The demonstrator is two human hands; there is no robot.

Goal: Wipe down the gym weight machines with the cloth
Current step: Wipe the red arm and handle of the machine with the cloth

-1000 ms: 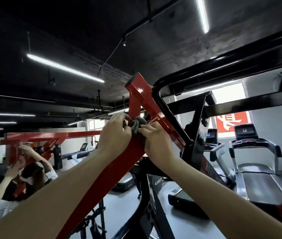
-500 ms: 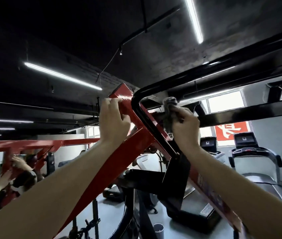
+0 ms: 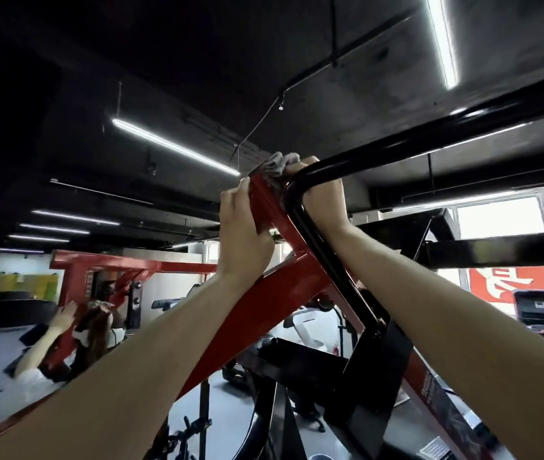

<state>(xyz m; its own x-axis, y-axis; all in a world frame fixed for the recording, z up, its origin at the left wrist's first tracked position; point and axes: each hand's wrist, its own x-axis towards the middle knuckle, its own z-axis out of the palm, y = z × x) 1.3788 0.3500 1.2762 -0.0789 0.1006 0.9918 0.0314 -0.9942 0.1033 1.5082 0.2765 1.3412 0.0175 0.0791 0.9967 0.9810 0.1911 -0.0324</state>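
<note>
overhead, both bare arms reach up to the top of a weight machine. the left hand [image 3: 244, 237] is wrapped round the upper end of the red beam [image 3: 264, 293], its fingers curled close together around the metal. the right hand [image 3: 325, 200] sits just behind the black tube [image 3: 397, 147], at the bend where the glossy tube turns from a slope into a long level run. its fingers are bunched round the grey cloth [image 3: 277, 166], though the tube hides part of them. the cloth is crumpled and pressed onto the very top end of the red beam, just above the left hand and beside the tube's bend. far back on the left, another person [image 3: 94, 333] has an arm raised against a second red frame [image 3: 124, 265]. a treadmill [image 3: 543, 313] stands at the right below a red sign [image 3: 509, 283], and a light strip [image 3: 441, 41] glows on the dark ceiling.
</note>
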